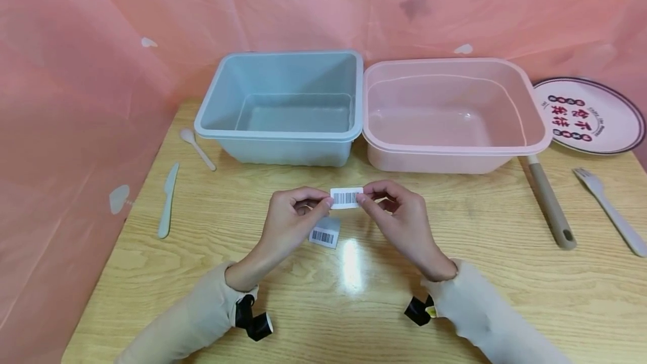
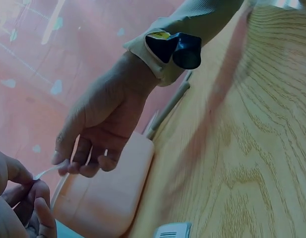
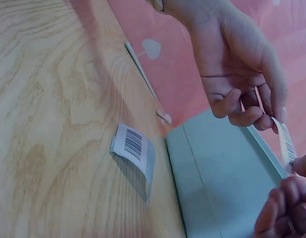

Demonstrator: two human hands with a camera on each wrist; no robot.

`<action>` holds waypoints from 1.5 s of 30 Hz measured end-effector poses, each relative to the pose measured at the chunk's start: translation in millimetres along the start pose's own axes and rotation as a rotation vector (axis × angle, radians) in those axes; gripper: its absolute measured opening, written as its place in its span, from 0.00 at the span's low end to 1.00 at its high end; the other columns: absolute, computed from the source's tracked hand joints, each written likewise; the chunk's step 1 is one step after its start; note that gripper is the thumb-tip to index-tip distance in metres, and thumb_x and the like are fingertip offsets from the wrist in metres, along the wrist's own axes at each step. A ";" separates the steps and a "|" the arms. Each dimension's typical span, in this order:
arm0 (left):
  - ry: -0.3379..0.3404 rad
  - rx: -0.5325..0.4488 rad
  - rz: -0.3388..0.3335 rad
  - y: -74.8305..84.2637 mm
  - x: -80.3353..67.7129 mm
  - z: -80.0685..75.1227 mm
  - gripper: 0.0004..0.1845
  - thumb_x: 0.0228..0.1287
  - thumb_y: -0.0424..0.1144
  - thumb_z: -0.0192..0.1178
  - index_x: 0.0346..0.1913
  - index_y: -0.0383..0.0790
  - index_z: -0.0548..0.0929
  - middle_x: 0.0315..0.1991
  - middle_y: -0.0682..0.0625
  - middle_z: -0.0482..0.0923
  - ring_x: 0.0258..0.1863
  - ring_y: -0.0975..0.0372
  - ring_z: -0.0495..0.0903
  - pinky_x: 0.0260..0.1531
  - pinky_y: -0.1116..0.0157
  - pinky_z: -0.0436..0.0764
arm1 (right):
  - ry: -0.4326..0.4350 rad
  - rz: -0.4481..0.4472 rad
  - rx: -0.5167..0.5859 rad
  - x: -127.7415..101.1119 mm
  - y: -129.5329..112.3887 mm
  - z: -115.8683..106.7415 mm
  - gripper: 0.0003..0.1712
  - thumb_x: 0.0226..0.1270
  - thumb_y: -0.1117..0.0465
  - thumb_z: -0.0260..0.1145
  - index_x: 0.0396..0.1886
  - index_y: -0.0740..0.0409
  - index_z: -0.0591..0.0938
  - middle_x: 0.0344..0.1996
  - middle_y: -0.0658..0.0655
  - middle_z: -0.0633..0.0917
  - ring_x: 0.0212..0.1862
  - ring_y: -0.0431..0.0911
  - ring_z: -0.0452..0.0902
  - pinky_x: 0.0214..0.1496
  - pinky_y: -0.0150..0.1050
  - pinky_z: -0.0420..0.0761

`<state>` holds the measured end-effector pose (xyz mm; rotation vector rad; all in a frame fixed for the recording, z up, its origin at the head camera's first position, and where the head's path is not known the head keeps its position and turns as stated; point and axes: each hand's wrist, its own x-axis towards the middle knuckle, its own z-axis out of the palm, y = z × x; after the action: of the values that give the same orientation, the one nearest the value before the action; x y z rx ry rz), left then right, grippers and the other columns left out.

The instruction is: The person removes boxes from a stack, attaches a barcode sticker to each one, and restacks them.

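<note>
Between my two hands a small white barcode label [image 1: 346, 198] is stretched level above the table. My left hand [image 1: 293, 215] pinches its left end between thumb and fingers, and my right hand [image 1: 399, 215] pinches the right end the same way. In the right wrist view the label [image 3: 284, 144] is seen nearly edge-on. Below it on the table lies a second piece, a curled backing sheet with a barcode label [image 1: 323, 233]; one edge of this sheet [image 3: 135, 148] lifts off the wood.
Behind the hands stand a blue-grey basin [image 1: 283, 150] and a pink basin [image 1: 445, 162], side by side. On the left lie a spoon [image 1: 198, 149] and a knife [image 1: 168, 201]. To the right are a brown-handled utensil [image 1: 551, 206], a fork [image 1: 611, 209] and a printed plate [image 1: 619, 117].
</note>
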<state>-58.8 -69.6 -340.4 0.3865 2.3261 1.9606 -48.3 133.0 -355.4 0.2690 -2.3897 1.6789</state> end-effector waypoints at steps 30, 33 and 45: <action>0.216 0.065 -0.003 -14.8 -1.3 -15.8 0.05 0.59 0.32 0.68 0.35 0.32 0.87 0.30 0.41 0.86 0.24 0.64 0.80 0.25 0.72 0.80 | 0.037 -0.206 0.056 10.7 0.6 30.0 0.04 0.57 0.71 0.71 0.33 0.64 0.87 0.28 0.57 0.88 0.29 0.35 0.78 0.31 0.28 0.81; 0.230 0.102 0.022 -18.8 -0.9 -20.8 0.04 0.60 0.32 0.67 0.35 0.33 0.87 0.30 0.42 0.86 0.24 0.65 0.79 0.25 0.73 0.78 | 0.027 -0.206 0.037 15.0 0.6 35.9 0.04 0.57 0.69 0.71 0.33 0.62 0.88 0.28 0.55 0.88 0.29 0.35 0.78 0.31 0.29 0.81; 0.390 0.253 0.086 -33.2 9.4 -46.8 0.06 0.59 0.35 0.68 0.34 0.34 0.88 0.26 0.42 0.86 0.23 0.64 0.82 0.22 0.76 0.77 | -0.023 -0.197 -0.086 43.0 -0.9 69.4 0.05 0.60 0.63 0.71 0.34 0.60 0.89 0.30 0.55 0.90 0.29 0.42 0.83 0.28 0.31 0.80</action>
<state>-82.9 -117.3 -363.4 0.1254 2.8574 1.9263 -93.9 66.1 -365.8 0.4942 -2.3576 1.4907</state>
